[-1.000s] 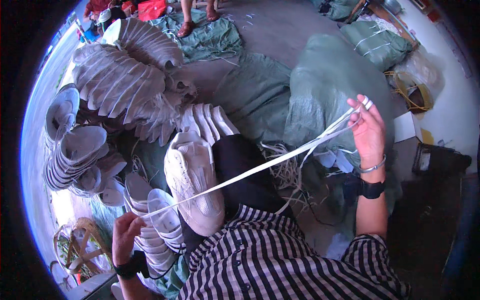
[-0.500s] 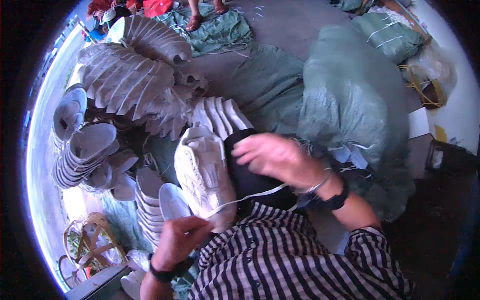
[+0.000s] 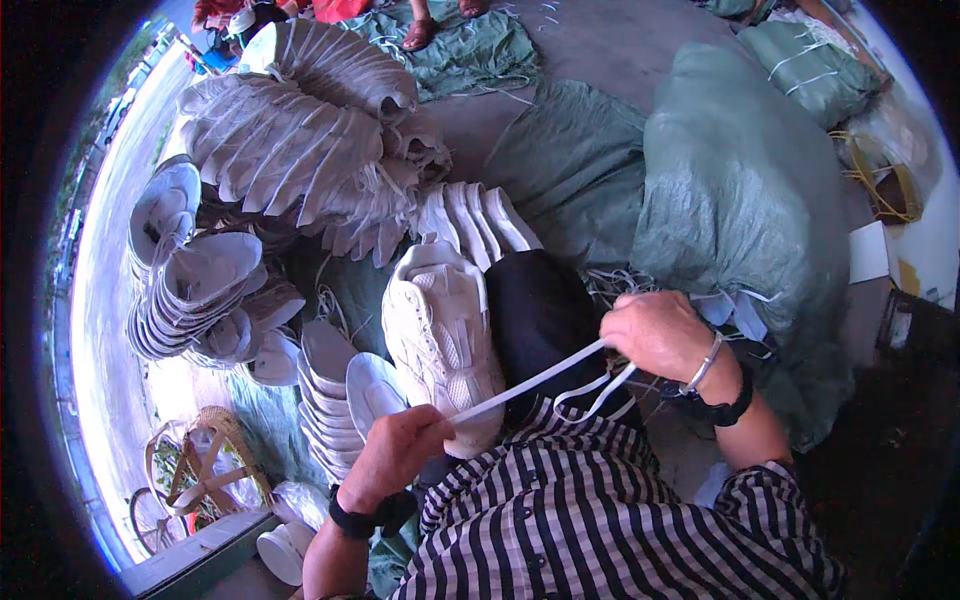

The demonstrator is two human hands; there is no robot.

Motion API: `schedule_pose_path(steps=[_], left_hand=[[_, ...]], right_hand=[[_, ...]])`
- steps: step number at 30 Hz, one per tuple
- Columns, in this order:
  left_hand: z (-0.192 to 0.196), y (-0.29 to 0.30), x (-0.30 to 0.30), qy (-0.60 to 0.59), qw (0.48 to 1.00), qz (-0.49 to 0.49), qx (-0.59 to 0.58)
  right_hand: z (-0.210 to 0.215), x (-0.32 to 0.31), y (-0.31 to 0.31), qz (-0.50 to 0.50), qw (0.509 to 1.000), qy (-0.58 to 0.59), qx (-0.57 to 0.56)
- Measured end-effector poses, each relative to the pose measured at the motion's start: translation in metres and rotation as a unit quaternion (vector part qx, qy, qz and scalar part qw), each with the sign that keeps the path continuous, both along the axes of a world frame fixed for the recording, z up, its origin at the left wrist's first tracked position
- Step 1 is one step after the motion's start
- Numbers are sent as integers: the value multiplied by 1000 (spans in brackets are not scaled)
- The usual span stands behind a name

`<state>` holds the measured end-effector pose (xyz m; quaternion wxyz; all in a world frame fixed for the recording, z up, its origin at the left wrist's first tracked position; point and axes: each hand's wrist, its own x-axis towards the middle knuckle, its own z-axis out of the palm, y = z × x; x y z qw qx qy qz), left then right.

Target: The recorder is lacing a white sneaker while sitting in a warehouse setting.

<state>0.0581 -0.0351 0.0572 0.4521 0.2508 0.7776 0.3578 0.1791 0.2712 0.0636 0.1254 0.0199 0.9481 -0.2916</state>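
White flat shoelace (image 3: 530,383), pulled taut

Stacked white soles (image 3: 200,290) fill the floor's left side; green sacks (image 3: 740,190) lie right, a wicker basket (image 3: 200,470) at lower left.

Head-worn fisheye, steeply downward, close.
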Motion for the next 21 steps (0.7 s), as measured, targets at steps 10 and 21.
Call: schedule_pose_path(steps=[10, 21], left_hand=[[1, 37, 6, 69, 995, 38, 69], [-4, 57, -4, 148, 977, 57, 145]], right_hand=[[-26, -34, -82, 59, 925, 208, -312], [-11, -61, -69, 3, 860, -134, -492]])
